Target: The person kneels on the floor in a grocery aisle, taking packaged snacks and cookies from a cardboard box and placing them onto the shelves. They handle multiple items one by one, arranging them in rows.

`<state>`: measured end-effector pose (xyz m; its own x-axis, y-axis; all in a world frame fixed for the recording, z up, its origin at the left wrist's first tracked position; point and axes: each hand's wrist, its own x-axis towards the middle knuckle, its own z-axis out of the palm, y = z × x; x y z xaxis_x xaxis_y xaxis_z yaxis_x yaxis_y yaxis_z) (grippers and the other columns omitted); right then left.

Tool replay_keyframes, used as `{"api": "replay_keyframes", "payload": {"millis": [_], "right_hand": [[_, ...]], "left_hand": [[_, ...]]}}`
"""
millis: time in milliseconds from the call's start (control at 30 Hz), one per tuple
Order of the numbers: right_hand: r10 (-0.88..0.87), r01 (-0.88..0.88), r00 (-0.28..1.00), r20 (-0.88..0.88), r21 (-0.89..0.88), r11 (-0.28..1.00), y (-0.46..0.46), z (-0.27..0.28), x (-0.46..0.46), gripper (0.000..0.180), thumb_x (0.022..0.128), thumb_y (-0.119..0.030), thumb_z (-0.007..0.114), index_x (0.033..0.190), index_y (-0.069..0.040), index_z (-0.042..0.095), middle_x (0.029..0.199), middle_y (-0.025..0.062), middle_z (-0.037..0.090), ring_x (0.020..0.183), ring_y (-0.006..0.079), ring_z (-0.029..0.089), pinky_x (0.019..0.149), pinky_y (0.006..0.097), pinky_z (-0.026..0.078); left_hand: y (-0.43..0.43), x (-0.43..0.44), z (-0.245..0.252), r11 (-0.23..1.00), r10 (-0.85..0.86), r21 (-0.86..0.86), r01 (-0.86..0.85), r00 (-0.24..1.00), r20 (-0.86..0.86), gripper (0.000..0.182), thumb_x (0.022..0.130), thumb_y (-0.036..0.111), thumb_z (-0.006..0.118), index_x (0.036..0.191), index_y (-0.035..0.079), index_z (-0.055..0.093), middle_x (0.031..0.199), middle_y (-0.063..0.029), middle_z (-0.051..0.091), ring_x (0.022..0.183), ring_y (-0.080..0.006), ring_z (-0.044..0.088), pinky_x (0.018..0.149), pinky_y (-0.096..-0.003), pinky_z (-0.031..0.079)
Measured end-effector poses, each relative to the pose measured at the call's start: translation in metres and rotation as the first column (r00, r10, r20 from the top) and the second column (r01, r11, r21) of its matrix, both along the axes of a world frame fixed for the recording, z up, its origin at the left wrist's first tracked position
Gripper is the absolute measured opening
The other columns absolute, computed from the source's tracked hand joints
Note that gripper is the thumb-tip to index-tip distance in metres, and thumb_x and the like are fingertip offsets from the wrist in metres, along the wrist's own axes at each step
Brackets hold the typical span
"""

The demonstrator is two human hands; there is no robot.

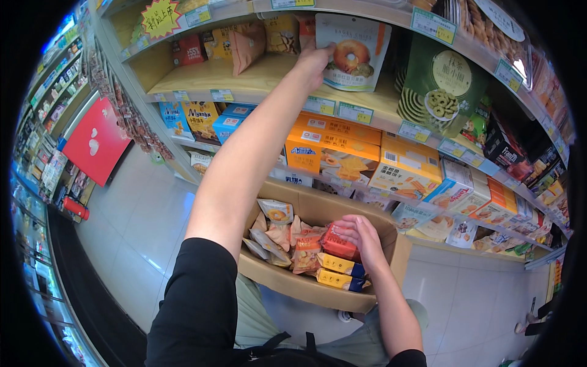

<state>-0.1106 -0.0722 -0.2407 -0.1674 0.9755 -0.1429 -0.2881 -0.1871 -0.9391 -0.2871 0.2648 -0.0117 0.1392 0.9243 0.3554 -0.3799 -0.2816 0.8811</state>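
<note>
My left hand [315, 62] reaches up to the wooden shelf and grips the left edge of a white bagel chips bag [355, 52]. The bag stands upright, its printed front facing me. Below, my right hand [360, 236] is over an open cardboard box [316, 291], with its fingers extended above a red packet [341, 245]; whether they touch it is unclear. Inside the box are also a smaller bagel chips bag [276, 212], an orange snack bag [306, 250], two yellow and navy packets [340, 271] and several pale pouches [270, 243] on the left.
A green snack pouch [438, 87] stands right of the white bag. Left of my hand are a peach bag [247, 43] and red packet [189, 49]. Orange biscuit boxes [330, 151] fill the shelf below. Tiled floor [133, 220] and a red panel [98, 142] lie left.
</note>
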Motion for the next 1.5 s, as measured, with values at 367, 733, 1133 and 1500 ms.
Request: {"api": "replay_keyframes", "payload": {"millis": [367,733,1133,1500], "right_hand": [[0.050,-0.050,0.992,0.119,-0.003,0.999,0.005,-0.002,-0.007,0.040,0.115,-0.031,0.047,0.136,0.002,0.056,0.133,0.0209,0.068,0.119,0.0261,0.068,0.106,0.0383,0.054],[0.063,-0.069,0.985,0.162,0.031,0.997,0.004,0.010,-0.005,0.036,0.115,-0.027,0.046,0.134,0.002,0.057,0.132,0.0193,0.069,0.119,0.0243,0.069,0.105,0.0371,0.054],[0.043,-0.048,0.979,0.200,0.020,0.999,0.000,0.018,0.012,0.034,0.116,-0.026,0.045,0.133,0.000,0.057,0.131,0.0177,0.070,0.118,0.0228,0.069,0.104,0.0369,0.053],[0.041,-0.050,0.977,0.210,0.037,0.998,-0.002,0.014,0.008,0.035,0.115,-0.029,0.047,0.133,-0.001,0.058,0.131,0.0157,0.070,0.117,0.0207,0.069,0.103,0.0349,0.053]], "left_hand": [[-0.033,0.006,-0.009,0.862,0.504,0.454,-0.225,0.283,-0.816,0.137,0.071,0.037,0.097,0.156,-0.015,0.002,0.148,-0.0385,0.044,0.141,-0.0449,0.050,0.114,-0.0439,0.046],[0.043,0.043,-0.020,0.843,0.507,0.455,-0.287,0.138,-0.851,0.145,0.072,0.039,0.098,0.159,-0.010,-0.008,0.162,-0.0390,0.028,0.148,-0.0428,0.044,0.114,-0.0424,0.049],[0.078,0.072,-0.012,0.869,0.452,0.398,-0.292,0.145,-0.880,0.142,0.075,0.035,0.092,0.160,-0.009,-0.014,0.163,-0.0407,0.024,0.145,-0.0452,0.047,0.115,-0.0427,0.049],[0.068,0.078,-0.005,0.863,0.448,0.428,-0.269,0.013,-0.894,0.155,0.073,0.046,0.095,0.161,-0.010,-0.020,0.166,-0.0374,0.026,0.147,-0.0419,0.047,0.120,-0.0421,0.045]]}}
